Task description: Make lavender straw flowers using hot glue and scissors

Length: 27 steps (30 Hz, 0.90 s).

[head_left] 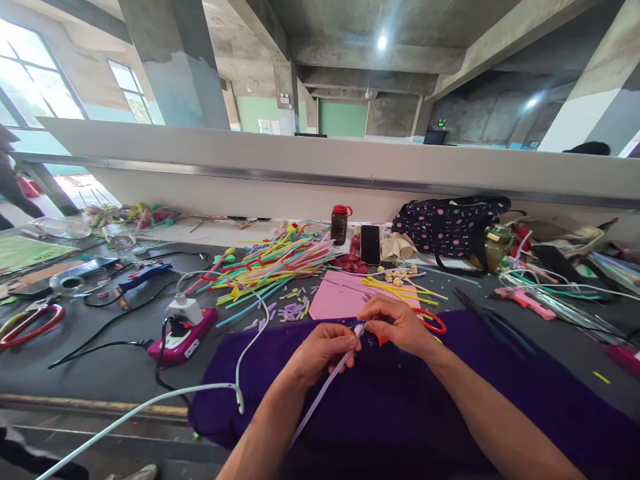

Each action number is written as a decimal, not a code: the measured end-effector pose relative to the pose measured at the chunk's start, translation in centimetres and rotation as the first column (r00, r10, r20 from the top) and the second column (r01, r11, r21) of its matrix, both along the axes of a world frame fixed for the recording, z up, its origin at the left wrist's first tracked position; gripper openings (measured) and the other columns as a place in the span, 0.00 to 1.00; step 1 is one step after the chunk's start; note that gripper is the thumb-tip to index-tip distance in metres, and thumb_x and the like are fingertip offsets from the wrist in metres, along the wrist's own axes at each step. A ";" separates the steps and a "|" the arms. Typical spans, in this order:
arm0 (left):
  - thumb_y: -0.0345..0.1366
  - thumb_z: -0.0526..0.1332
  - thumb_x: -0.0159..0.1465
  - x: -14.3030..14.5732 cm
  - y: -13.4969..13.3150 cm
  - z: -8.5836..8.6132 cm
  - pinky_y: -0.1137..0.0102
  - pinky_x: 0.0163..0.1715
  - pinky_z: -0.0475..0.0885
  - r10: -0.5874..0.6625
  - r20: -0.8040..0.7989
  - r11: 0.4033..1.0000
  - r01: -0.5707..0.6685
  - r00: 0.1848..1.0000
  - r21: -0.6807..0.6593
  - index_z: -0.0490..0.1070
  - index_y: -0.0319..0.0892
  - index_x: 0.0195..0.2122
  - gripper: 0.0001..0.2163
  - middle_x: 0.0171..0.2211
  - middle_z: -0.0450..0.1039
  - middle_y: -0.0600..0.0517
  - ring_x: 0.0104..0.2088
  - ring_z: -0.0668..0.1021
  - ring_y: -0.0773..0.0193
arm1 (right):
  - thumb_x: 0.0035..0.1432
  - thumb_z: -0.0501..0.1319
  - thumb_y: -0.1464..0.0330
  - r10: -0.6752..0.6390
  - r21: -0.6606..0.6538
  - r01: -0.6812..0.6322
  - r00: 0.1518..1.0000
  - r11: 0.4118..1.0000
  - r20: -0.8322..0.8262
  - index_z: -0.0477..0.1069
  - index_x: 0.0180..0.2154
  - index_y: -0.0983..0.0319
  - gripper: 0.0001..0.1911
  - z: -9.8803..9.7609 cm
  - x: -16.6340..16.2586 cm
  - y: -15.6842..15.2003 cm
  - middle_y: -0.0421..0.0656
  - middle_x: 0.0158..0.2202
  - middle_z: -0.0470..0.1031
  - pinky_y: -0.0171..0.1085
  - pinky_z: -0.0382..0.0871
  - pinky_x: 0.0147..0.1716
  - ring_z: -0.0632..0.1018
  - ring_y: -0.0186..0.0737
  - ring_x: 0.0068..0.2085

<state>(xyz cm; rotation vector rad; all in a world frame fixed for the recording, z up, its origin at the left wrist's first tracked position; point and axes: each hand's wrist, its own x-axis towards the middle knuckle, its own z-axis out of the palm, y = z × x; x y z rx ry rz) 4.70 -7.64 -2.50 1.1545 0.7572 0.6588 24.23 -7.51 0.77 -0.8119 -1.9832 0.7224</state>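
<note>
My left hand [324, 352] is closed in a pinch on a thin lilac pipe-cleaner stick [320, 395] that slants down toward me. My right hand [395, 321] is closed too, its fingertips pinching the stick's top end [359, 329], where a small pale and blue bit sits. Both hands hover over a purple cloth [400, 413] spread on the dark table. Red-handled scissors [434, 321] lie just behind my right hand, partly hidden by it. A pink sheet [340, 297] lies just beyond the hands.
A heap of coloured sticks [273, 263] and cut lilac bits [293, 311] lie behind the pink sheet. A pink device with a white plug [183, 333] and cables sits left. A brown jar [339, 223], a phone [371, 244] and a dotted bag [450, 227] stand at the back.
</note>
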 end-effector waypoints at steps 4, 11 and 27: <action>0.40 0.61 0.53 0.0 0.0 0.1 0.78 0.11 0.50 -0.004 -0.018 1.000 0.004 1.000 0.000 0.72 0.36 0.26 0.10 0.16 0.70 0.53 0.12 0.65 0.74 | 0.54 0.60 0.67 0.012 0.002 -0.012 1.000 1.000 0.010 0.74 0.34 0.59 0.06 -0.1 -0.1 0.0 0.42 0.31 0.70 0.35 0.65 0.33 0.71 0.36 0.33; 0.40 0.61 0.53 0.1 -0.1 0.3 0.78 0.11 0.50 -0.003 -0.034 1.000 0.004 0.999 0.007 0.72 0.37 0.26 0.10 0.16 0.70 0.53 0.12 0.64 0.74 | 0.54 0.59 0.70 -0.017 0.003 0.017 0.999 1.000 0.027 0.72 0.30 0.60 0.03 0.1 -0.4 -0.3 0.41 0.30 0.69 0.35 0.64 0.33 0.71 0.36 0.33; 0.41 0.64 0.51 0.2 0.1 0.4 0.79 0.11 0.50 0.130 0.059 0.991 -0.131 0.990 0.011 0.70 0.37 0.25 0.11 0.16 0.70 0.53 0.12 0.65 0.75 | 0.56 0.54 0.61 -0.448 0.065 0.493 0.720 0.868 0.531 0.72 0.32 0.60 0.11 -1.5 8.0 -0.2 0.41 0.30 0.72 0.34 0.61 0.28 0.72 0.38 0.30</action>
